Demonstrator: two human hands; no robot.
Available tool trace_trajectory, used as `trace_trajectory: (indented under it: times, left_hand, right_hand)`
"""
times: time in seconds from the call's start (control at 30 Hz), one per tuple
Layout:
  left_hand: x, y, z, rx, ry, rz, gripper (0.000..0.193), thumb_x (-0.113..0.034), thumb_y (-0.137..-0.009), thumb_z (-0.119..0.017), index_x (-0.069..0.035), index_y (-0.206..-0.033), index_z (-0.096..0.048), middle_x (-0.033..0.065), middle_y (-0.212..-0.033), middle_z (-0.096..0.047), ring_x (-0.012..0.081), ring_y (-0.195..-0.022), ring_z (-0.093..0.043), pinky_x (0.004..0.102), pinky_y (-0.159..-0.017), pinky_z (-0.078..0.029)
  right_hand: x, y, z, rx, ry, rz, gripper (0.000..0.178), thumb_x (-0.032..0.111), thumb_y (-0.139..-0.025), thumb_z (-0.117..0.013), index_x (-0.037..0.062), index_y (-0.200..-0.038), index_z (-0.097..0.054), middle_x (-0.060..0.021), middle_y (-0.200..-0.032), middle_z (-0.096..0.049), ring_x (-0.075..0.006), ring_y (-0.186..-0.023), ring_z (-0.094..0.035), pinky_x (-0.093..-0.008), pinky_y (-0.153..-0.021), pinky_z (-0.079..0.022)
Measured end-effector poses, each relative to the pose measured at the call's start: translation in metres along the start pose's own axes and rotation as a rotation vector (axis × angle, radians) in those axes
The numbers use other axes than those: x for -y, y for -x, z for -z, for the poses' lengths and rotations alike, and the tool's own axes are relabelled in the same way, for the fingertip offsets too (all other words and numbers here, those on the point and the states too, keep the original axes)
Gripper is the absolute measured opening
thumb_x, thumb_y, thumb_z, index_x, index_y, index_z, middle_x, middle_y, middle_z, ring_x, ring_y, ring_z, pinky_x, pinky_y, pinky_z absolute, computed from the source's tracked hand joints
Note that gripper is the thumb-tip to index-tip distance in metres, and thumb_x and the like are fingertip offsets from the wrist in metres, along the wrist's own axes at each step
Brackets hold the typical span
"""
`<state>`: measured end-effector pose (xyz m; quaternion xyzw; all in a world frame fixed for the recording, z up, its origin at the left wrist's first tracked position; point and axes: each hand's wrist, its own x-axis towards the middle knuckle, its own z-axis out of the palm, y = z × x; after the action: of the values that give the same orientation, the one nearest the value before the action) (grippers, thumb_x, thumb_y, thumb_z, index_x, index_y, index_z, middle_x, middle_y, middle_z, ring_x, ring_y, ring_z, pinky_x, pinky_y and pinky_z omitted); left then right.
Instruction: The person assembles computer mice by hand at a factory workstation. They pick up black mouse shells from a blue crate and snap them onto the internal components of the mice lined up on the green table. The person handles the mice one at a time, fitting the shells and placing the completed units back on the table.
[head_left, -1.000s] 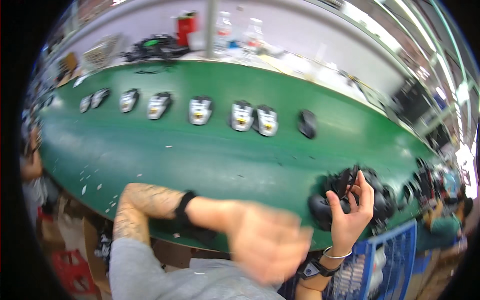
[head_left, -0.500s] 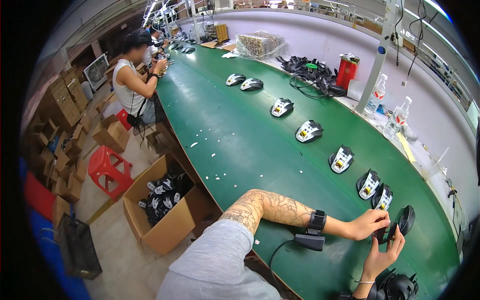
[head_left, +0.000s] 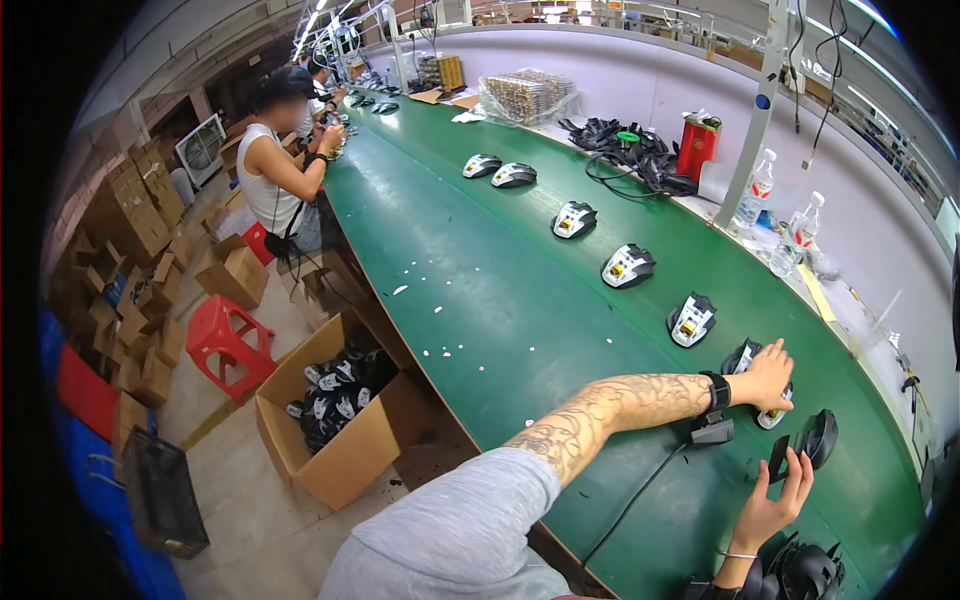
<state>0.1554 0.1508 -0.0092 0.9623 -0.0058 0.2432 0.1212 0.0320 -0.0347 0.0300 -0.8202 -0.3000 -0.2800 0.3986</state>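
Observation:
At the right of the green bench, my left hand (head_left: 764,376) reaches over a half-assembled computer mouse (head_left: 774,414) and its fingers close around it; the palm hides much of the mouse. A second white-and-black mouse (head_left: 742,358) is right beside that hand, partly covered. Closer to the lower edge, my right hand (head_left: 772,512) pinches a thin black plastic part (head_left: 778,457) upright between thumb and fingers. Just behind this part stands a curved black shell (head_left: 822,438). Black plastic pieces (head_left: 805,570) are heaped by my right wrist.
More open mice (head_left: 691,320) form a spaced row along the green bench (head_left: 480,300). Bottles (head_left: 798,235) and black cables (head_left: 640,160) line the far ledge. Left of the bench are a carton of mouse parts (head_left: 350,455), a red stool (head_left: 225,340) and a seated co-worker (head_left: 270,175).
My left hand has left the black part and moved up and away to the mouse at the row's near end. My right hand keeps the part in nearly the same place.

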Motion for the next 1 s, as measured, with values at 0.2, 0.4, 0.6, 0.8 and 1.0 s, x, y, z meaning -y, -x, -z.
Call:
trace_trajectory:
  times: [0.2, 0.4, 0.6, 0.8, 1.0]
  left_hand:
    - [-0.004, -0.012, 0.005, 0.368, 0.059, 0.102, 0.093, -0.068, -0.076, -0.053, 0.013, -0.119, -0.049, 0.0262, -0.122, -0.054, 0.0362, -0.122, -0.046, 0.0422, -0.110, -0.024]
    - [0.027, -0.006, 0.034, 0.512, -0.009, 0.201, 0.105, -0.073, -0.071, -0.054, 0.011, -0.133, -0.039, 0.0283, -0.145, -0.027, 0.0381, -0.140, -0.015, 0.0420, -0.114, -0.011]
    - [0.017, 0.007, 0.061, 0.206, 0.157, -0.012, 0.088, -0.051, -0.060, -0.075, 0.004, -0.121, -0.044, 0.0271, -0.121, -0.051, 0.0407, -0.126, -0.037, 0.0459, -0.110, -0.019]
    - [-0.006, 0.043, 0.041, -0.179, 0.834, 0.108, 0.078, -0.016, -0.055, -0.082, -0.007, -0.119, -0.038, 0.0146, -0.084, -0.062, 0.0287, -0.077, -0.062, 0.0373, -0.069, -0.050]
    - [-0.030, 0.087, 0.057, 0.112, 1.849, 0.714, 0.054, -0.030, -0.079, -0.072, -0.008, -0.121, -0.045, 0.0042, -0.105, -0.059, 0.0132, -0.092, -0.060, 0.0312, -0.076, -0.051]
  right_hand:
    - [0.003, 0.001, 0.004, -0.007, -0.014, -0.022, 0.035, -0.006, -0.075, -0.067, 0.0018, -0.109, -0.063, -0.0153, -0.122, -0.052, -0.0303, -0.110, -0.054, -0.0397, -0.092, -0.044]
    - [-0.001, 0.006, 0.001, 0.024, -0.115, -0.037, 0.029, -0.005, -0.077, -0.066, -0.0017, -0.106, -0.063, -0.0149, -0.123, -0.050, -0.0289, -0.106, -0.057, -0.0383, -0.091, -0.046]
    - [-0.001, 0.009, 0.001, 0.040, -0.049, -0.062, 0.039, 0.000, -0.071, -0.071, 0.0027, -0.109, -0.064, -0.0128, -0.122, -0.050, -0.0251, -0.094, -0.055, -0.0384, -0.083, -0.046]
    - [0.015, 0.007, -0.002, 0.088, -0.092, -0.053, 0.065, 0.001, -0.067, -0.073, 0.0097, -0.129, -0.054, -0.0126, -0.122, -0.049, -0.0243, -0.091, -0.053, -0.0374, -0.084, -0.046]
    - [0.019, 0.015, -0.011, 0.106, -0.247, -0.108, 0.071, 0.003, -0.070, -0.073, 0.0041, -0.135, -0.044, -0.0149, -0.124, -0.048, -0.0318, -0.109, -0.052, -0.0381, -0.091, -0.044]
